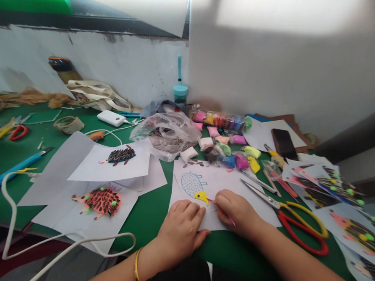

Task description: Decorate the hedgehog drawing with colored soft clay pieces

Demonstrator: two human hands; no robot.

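Observation:
A white sheet [192,216] in front of me bears a blue-outlined hedgehog drawing [191,185] whose head is covered in yellow clay [202,196]. My left hand [184,225] rests on the sheet's lower left, fingers flat and slightly bent, holding nothing. Between the fingers of my right hand [234,212] is a thin pink stick [233,222], its tip touching the yellow clay near the snout. A few sunflower seeds [197,162] lie at the sheet's top edge, and a small pink clay bit [229,170] is to their right.
Clay packets [238,139] and a plastic bag of seeds [168,137] stand behind the sheet. Large scissors [275,203] lie at right, beside finished hedgehog pictures [354,227]. More pictures [102,201], a white cable [12,219] and a blue craft knife [20,166] are at left.

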